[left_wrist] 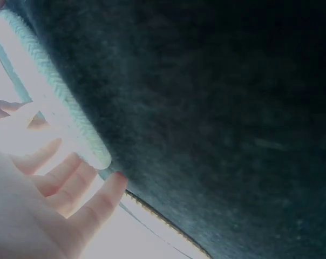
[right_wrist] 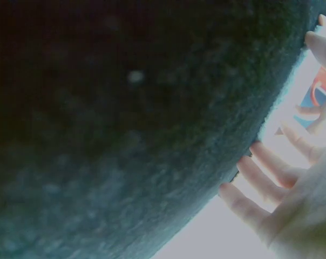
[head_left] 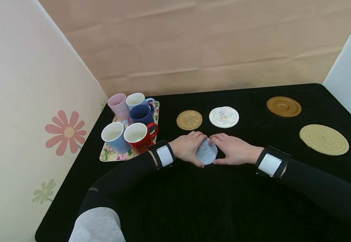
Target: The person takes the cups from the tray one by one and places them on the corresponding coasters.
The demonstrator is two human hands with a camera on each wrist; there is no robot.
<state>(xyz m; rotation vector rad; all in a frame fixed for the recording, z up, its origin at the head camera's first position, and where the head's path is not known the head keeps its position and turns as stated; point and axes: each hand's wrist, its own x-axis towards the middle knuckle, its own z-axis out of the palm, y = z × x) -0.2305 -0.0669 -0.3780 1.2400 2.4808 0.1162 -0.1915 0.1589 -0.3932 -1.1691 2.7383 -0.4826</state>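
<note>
Pale blue knitted coaster (head_left: 206,152) lies flat on the black bench (head_left: 242,201) between your hands. Your left hand (head_left: 188,146) and right hand (head_left: 234,149) curl lightly round its two edges, so press evenly and keep it flat. Just beyond your fingers sit the woven coaster (head_left: 189,120) and white coaster (head_left: 223,117); beyond your left wrist stands the mug tray (head_left: 108,155). Toward you the bench gives open room.

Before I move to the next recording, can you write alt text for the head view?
Both hands, left hand and right hand, hold a pale blue round coaster between them on a black table. To the left, five mugs stand on a floral tray; four more round coasters lie behind and to the right.
</note>
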